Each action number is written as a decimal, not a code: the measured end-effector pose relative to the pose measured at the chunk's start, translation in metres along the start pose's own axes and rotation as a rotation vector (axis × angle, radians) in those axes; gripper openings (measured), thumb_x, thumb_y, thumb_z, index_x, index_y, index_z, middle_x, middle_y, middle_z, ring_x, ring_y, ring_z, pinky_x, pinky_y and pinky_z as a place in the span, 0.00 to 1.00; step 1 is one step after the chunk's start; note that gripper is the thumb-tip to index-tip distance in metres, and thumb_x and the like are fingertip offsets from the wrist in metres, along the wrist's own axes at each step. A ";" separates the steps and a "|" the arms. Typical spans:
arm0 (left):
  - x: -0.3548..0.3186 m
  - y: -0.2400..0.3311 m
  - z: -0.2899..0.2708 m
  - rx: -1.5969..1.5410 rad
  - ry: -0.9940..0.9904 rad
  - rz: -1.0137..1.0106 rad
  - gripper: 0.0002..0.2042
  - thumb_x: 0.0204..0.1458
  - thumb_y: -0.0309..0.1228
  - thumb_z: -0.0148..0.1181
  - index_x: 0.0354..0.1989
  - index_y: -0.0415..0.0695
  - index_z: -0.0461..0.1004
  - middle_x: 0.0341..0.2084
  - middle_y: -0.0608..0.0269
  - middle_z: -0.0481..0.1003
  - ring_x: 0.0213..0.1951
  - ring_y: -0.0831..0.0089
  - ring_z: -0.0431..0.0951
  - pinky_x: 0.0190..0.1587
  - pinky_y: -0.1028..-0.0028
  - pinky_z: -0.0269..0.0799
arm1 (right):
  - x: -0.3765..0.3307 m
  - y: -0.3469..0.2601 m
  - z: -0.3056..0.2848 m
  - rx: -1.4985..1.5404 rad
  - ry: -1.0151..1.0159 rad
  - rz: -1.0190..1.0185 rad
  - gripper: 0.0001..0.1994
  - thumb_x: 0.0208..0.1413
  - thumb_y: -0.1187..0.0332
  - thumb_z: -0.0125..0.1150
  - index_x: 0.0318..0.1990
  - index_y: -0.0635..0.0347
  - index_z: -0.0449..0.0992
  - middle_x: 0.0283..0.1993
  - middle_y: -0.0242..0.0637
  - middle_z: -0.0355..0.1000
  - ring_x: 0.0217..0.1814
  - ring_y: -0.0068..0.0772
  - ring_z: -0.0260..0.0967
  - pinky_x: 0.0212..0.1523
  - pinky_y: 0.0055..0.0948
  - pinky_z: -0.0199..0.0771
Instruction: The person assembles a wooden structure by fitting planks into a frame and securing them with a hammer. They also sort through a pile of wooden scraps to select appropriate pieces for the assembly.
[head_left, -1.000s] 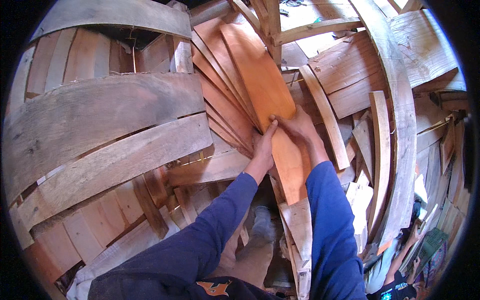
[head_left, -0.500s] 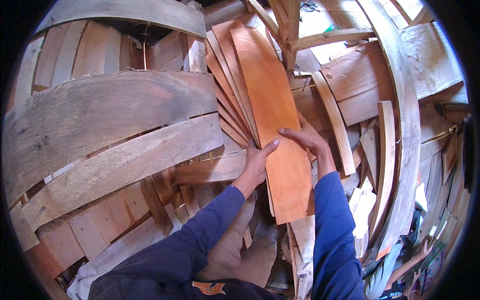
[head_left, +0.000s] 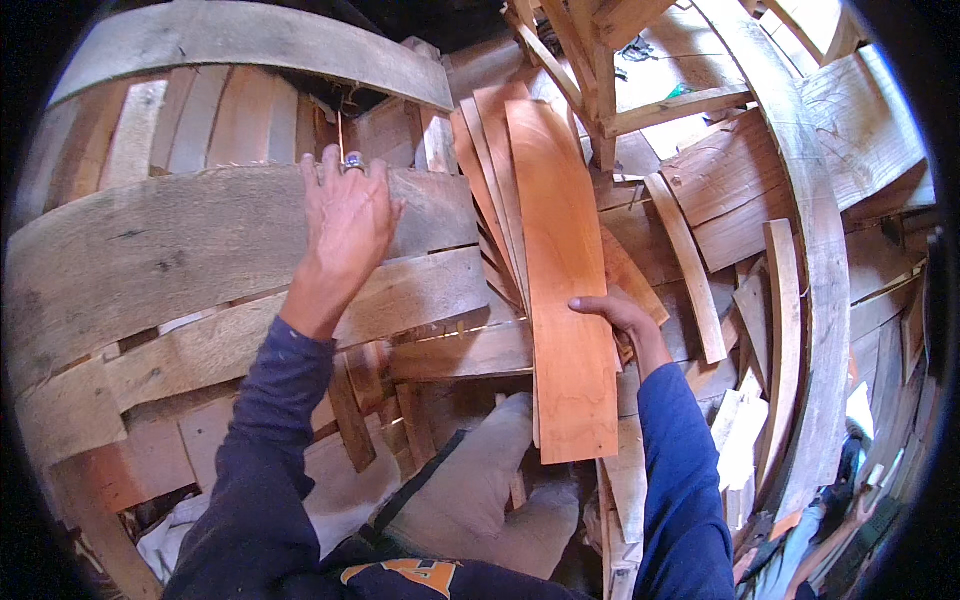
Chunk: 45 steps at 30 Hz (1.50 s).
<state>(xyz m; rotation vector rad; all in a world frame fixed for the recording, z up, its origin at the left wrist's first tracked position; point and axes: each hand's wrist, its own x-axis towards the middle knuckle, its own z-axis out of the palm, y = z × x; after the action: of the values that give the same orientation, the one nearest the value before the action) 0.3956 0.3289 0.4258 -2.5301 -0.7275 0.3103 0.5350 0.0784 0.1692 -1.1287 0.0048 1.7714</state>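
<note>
My right hand (head_left: pixel 632 325) grips a fanned stack of thin, smooth wooden boards from the right side, its thumb across the front orange-brown board (head_left: pixel 565 290). The stack stands tilted, its upper ends spread like a fan. Another orange-brown board (head_left: pixel 632 272) sticks out behind it, just above my right hand. My left hand (head_left: pixel 350 220), wearing a ring, is on the wide grey plank (head_left: pixel 180 245) to the left. Its fingers are bent over the plank's upper edge, and the fingertips are partly hidden.
A lower plank (head_left: pixel 230 330) runs beneath the grey one. Wooden posts and braces (head_left: pixel 600 90) stand at the far side. On the right are a long curved plank (head_left: pixel 815 250), a narrow wooden strip (head_left: pixel 778 340) and pale wood scraps (head_left: pixel 742 425). Another person's arm (head_left: pixel 850 525) shows at the lower right.
My left hand has let go of the board stack and moved up and left onto the grey plank. My right hand keeps hold of the stack, and the view has shifted slightly.
</note>
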 end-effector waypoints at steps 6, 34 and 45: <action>0.032 -0.055 0.017 0.286 -0.159 -0.160 0.21 0.51 0.49 0.58 0.41 0.42 0.78 0.45 0.49 0.77 0.55 0.56 0.72 0.57 0.40 0.54 | -0.037 0.032 -0.005 0.005 -0.029 -0.157 0.29 0.46 0.68 0.70 0.57 0.62 0.70 0.50 0.39 0.75 0.51 0.34 0.74 0.51 0.32 0.73; 0.080 -0.107 0.025 0.188 -0.423 0.144 0.30 0.58 0.54 0.47 0.30 0.35 0.79 0.32 0.38 0.78 0.38 0.43 0.79 0.42 0.53 0.74 | -0.294 0.121 -0.007 -0.065 0.338 -0.120 0.49 0.28 0.72 0.77 0.65 0.67 0.60 0.58 0.42 0.69 0.61 0.36 0.65 0.65 0.33 0.60; 0.083 -0.112 0.083 0.254 -0.146 0.518 0.37 0.50 0.47 0.60 0.67 0.46 0.56 0.62 0.47 0.63 0.65 0.49 0.59 0.67 0.46 0.45 | -0.364 0.183 0.053 0.159 0.245 -0.315 0.44 0.37 0.65 0.76 0.64 0.66 0.59 0.60 0.45 0.67 0.62 0.36 0.62 0.62 0.33 0.61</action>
<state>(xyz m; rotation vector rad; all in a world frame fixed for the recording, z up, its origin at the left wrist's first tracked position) 0.3873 0.4893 0.4046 -2.4278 -0.0571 0.7180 0.3912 -0.2529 0.3641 -1.1546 0.1083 1.3255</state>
